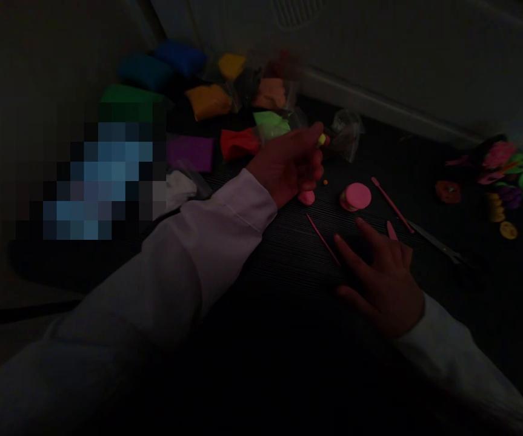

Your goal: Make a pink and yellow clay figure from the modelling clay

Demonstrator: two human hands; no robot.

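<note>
Between the thumb and a finger of my left hand (288, 163) is a small yellow-green piece of clay (322, 140). The other fingers of that hand are curled. Just below them lies a pink lump of clay (306, 197), with a tiny orange ball (325, 182) beside it. My right hand (382, 278) is open with fingers spread, low over the dark table. Near its fingertips are a thin pink stick tool (322, 237) and a layered piece with a round pink top (357, 197). A pink modelling tool (392, 231) is partly hidden behind its fingers.
Bags of coloured clay, such as orange (209, 101), red (239, 143) and purple (191, 152), lie at the back left. A longer pink tool (393, 206) and scissors (438, 243) are at right. Colourful clay shapes (509, 172) sit far right. A pixelated bright patch covers the left.
</note>
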